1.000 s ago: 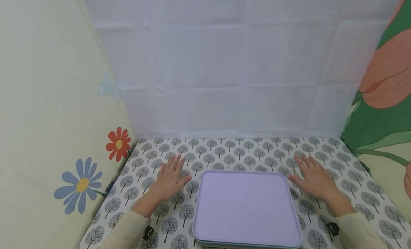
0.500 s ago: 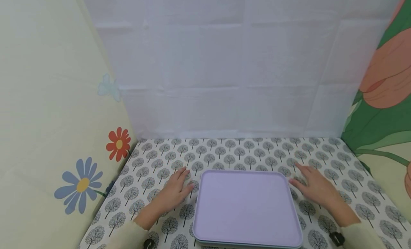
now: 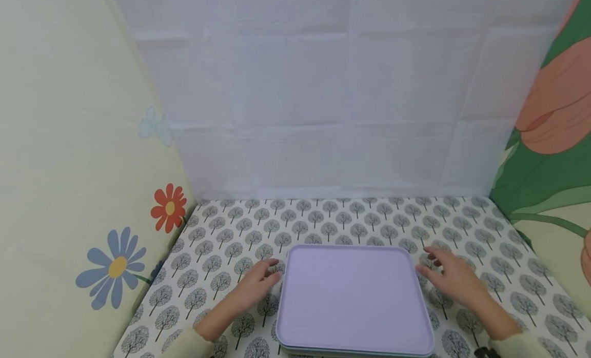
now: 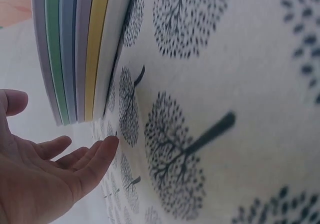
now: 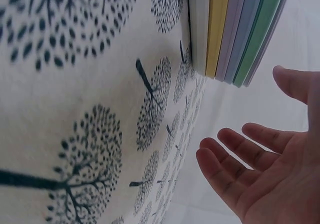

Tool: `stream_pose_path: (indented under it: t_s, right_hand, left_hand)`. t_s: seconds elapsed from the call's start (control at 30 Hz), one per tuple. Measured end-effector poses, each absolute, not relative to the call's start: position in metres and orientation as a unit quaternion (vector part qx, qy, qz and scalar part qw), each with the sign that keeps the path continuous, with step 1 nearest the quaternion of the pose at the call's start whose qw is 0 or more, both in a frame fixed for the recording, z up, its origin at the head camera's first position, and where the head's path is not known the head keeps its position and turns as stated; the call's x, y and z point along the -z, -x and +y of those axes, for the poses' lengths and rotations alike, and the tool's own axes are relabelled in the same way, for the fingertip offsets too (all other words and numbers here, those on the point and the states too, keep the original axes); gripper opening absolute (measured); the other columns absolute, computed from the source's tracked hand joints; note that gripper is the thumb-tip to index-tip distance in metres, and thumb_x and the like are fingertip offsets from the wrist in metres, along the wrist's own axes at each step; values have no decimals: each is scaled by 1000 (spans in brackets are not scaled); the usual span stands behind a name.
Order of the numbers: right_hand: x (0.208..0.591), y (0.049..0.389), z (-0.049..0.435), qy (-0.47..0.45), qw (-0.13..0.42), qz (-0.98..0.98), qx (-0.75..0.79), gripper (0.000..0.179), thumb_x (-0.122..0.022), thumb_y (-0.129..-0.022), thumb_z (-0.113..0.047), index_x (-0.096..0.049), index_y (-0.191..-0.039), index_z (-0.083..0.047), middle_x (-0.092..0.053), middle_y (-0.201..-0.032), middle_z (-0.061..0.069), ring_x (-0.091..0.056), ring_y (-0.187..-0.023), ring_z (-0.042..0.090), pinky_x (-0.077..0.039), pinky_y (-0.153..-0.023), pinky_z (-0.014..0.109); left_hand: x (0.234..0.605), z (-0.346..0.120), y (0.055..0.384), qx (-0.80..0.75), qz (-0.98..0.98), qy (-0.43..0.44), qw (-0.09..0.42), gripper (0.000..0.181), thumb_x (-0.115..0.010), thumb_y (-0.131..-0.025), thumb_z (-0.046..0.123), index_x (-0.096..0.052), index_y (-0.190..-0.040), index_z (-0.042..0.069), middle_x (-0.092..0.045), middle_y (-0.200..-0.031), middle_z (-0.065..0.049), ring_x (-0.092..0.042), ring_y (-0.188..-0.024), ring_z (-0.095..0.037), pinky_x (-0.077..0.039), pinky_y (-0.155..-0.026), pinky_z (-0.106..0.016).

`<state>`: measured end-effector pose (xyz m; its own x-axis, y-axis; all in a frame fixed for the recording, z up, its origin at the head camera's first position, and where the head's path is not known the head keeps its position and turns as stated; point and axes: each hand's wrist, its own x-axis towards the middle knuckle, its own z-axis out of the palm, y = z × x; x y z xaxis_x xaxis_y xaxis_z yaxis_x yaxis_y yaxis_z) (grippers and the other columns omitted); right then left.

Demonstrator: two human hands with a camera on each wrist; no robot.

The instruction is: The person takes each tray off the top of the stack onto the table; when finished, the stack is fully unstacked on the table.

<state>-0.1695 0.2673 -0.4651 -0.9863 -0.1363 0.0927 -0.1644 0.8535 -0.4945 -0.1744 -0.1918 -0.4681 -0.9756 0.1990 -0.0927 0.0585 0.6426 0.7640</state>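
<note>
A stack of rectangular trays, with a lilac tray (image 3: 355, 296) on top, lies flat in the head view. From the side, the left wrist view shows the stacked trays (image 4: 72, 49) in lilac, green, blue, yellow and white layers. My left hand (image 3: 253, 287) is just off the stack's left side, fingers loosely bent and thumb apart, holding nothing. Beyond the opposite side my right hand (image 3: 454, 278) has a similar pose, also with nothing in it. The right wrist view shows a gap between its fingers (image 5: 220, 176) and the tray edges (image 5: 237, 29).
A white tablecloth (image 3: 221, 265) printed with grey trees covers the table. Behind it hangs a creased white sheet (image 3: 314, 91). Flowered cloth walls stand at the left (image 3: 55, 168) and right (image 3: 554, 183).
Both hands have drawn back toward the body and lowered beside the stack, the left also shifting slightly right. Their fingers have gone from spread to more bent. The trays stay in place.
</note>
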Motion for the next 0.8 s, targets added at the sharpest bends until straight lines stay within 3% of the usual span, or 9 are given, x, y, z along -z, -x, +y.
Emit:
stream_pose_path:
  t_s: [0.2,0.33,0.53,0.8]
  right_hand:
    - [465,166,263,-57,8,-954,-294,63,-68,-95,-41,-55,-133,9,-66,-113,22,-66,-93,29,-58,-73,46]
    - [467,164,261,-38,-11,-951,-307,65,-69,-94,-41,-55,-134,8,-66,-109,17,-65,-91,25,-58,-73,41]
    - [473,161,257,6,-61,-937,-343,66,-70,-93,-38,-51,-139,6,-66,-108,11,-64,-91,20,-57,-70,34]
    - [477,153,250,49,-117,-897,-424,66,-72,-91,-27,-46,-141,7,-64,-107,13,-65,-89,19,-60,-68,34]
  left_hand:
    - [468,-187,168,-475,871,-43,121,62,-62,-96,29,-46,-145,-6,-53,-142,-26,-61,-117,-36,-59,-86,-44]
    - [469,-185,166,-499,855,-31,138,63,-63,-95,27,-45,-145,-6,-55,-137,-26,-62,-113,-34,-61,-78,-39]
    - [476,-184,167,-520,838,-6,169,68,-65,-90,25,-43,-147,-4,-57,-131,-19,-61,-112,-29,-61,-81,-39]
    - [484,-186,167,-574,796,-17,194,72,-66,-87,16,-37,-149,-5,-52,-134,-21,-57,-116,-32,-60,-84,-43]
